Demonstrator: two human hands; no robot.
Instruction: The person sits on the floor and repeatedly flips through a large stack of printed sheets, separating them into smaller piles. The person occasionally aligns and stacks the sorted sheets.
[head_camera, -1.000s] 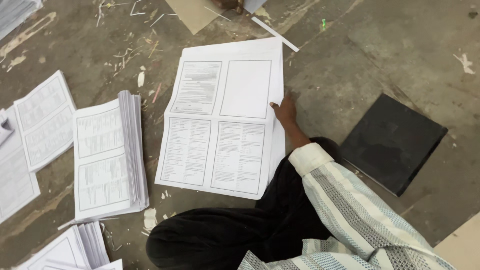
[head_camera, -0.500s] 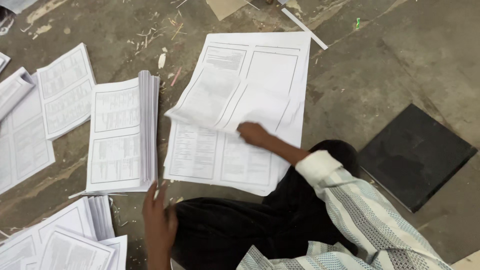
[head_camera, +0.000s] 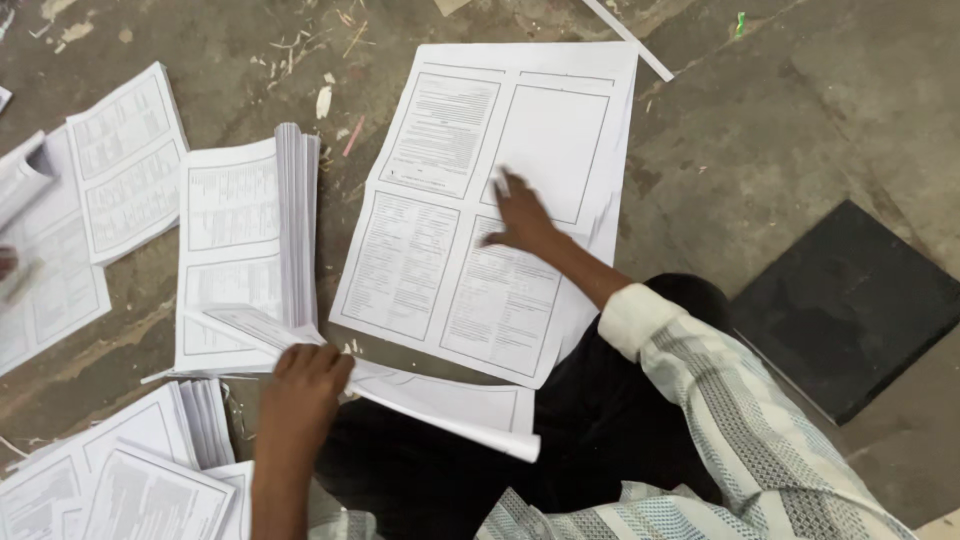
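Observation:
A large stack of white printed sheets (head_camera: 440, 200) lies on the floor in front of me. My right hand (head_camera: 520, 215) rests flat on the middle of its top sheet, fingers apart. My left hand (head_camera: 300, 395) grips the edge of a single bent printed sheet (head_camera: 450, 405), which stretches rightward over my dark trouser leg, near the stack's front edge. To the left of that hand stands a thick pile of folded sheets (head_camera: 250, 235).
More piles of printed sheets lie at the bottom left (head_camera: 120, 470) and far left (head_camera: 125, 155). A black square slab (head_camera: 850, 300) lies on the concrete floor at the right. A white strip (head_camera: 625, 35) and paper scraps litter the top.
The sheet my right hand was lifting off the big stack has come toward me and is now in my left hand. My right hand has returned to the stack's top.

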